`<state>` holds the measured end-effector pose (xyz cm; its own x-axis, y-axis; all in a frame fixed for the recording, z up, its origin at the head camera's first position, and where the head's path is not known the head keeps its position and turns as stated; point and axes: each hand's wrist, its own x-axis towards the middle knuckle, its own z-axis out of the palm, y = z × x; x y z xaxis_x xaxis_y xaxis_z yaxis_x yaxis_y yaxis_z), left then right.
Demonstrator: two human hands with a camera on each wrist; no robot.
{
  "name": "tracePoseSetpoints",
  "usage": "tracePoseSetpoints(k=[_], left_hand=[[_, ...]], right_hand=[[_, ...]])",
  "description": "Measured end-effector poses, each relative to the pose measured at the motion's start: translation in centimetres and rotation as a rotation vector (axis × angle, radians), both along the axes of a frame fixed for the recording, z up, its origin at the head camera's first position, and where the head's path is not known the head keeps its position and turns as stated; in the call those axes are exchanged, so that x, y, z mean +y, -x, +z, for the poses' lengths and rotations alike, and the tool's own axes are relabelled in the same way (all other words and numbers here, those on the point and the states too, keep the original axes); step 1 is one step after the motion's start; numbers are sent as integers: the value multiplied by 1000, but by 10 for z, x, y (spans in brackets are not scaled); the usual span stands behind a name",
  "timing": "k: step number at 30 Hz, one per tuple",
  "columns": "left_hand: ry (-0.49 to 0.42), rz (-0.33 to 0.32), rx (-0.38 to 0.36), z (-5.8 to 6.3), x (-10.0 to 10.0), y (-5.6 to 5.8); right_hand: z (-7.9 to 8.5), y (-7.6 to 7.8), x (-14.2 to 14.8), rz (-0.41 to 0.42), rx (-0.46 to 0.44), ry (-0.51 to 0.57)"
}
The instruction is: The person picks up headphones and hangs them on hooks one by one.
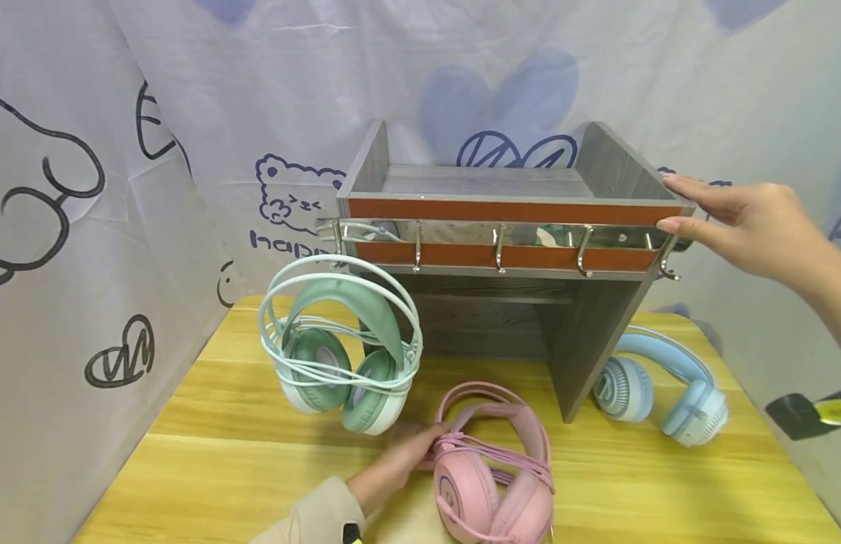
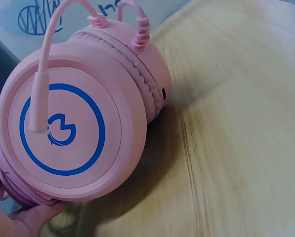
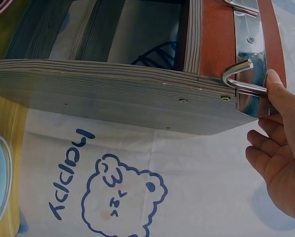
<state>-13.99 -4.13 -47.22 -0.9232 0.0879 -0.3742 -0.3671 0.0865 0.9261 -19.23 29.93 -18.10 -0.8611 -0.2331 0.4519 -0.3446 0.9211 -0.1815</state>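
My left hand (image 1: 408, 455) holds a pink headset (image 1: 524, 483) low over the table, gripping it by the cable wound at its left side. In the left wrist view, the pink ear cup (image 2: 73, 128) has a blue ring and a microphone arm across it. My right hand (image 1: 753, 223) grips the upper right corner of a grey wooden shelf (image 1: 502, 181), thumb against the end of its metal hook rail (image 3: 251, 54). A green headset (image 1: 341, 344) with white cable wrapped around it hangs from the leftmost hook. The other hooks hold nothing.
Light-blue headphones (image 1: 665, 385) lie on the wooden table (image 1: 209, 438), right of the shelf. Behind stands a white cloth backdrop (image 1: 427, 45) with drawn bears and hearts. The rail's bent hooks (image 1: 583, 249) stick out in front of the shelf.
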Motion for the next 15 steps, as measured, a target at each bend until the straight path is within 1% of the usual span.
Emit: tracePoseSetpoints(k=[2, 5, 7, 9, 12, 15], left_hand=[[15, -9, 30, 3, 2, 0], [50, -41, 79, 7, 4, -1], [57, -61, 110, 10, 5, -1], [54, -82, 134, 13, 6, 0], [26, -109, 161, 16, 8, 2], [8, -124, 184, 19, 9, 4]], right_hand=[[0, 1, 0, 5, 6, 2], [-1, 1, 1, 12, 13, 3], [-1, 1, 1, 15, 11, 8], [-1, 0, 1, 17, 12, 10], [-1, 0, 1, 12, 15, 7], [-1, 0, 0, 2, 15, 2]])
